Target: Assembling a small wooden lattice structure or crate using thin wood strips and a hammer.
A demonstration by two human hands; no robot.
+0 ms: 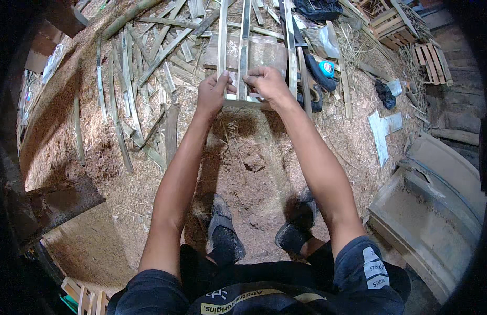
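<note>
Both arms reach forward to a slatted wooden frame of long parallel slats, joined at the near end by a crosspiece (248, 104). My left hand (213, 94) is closed around the near end of the left slat (222, 44), thumb on top. With thumb and forefinger, my right hand (272, 86) pinches the middle slat (244, 39) close to the crosspiece; its other fingers curl and are partly hidden. The right slat (291, 58) runs just beyond that hand. Under the slats lies a flat worn board (275, 52).
Loose wooden strips (128, 79) litter the shavings-covered ground at left. At right lie a blue-labelled round object (326, 68), a dark-handled tool (316, 98) and a pale T-shaped piece (380, 131). Slatted crates (390, 26) stand far right, a dusty trough-like object (406, 210) nearer.
</note>
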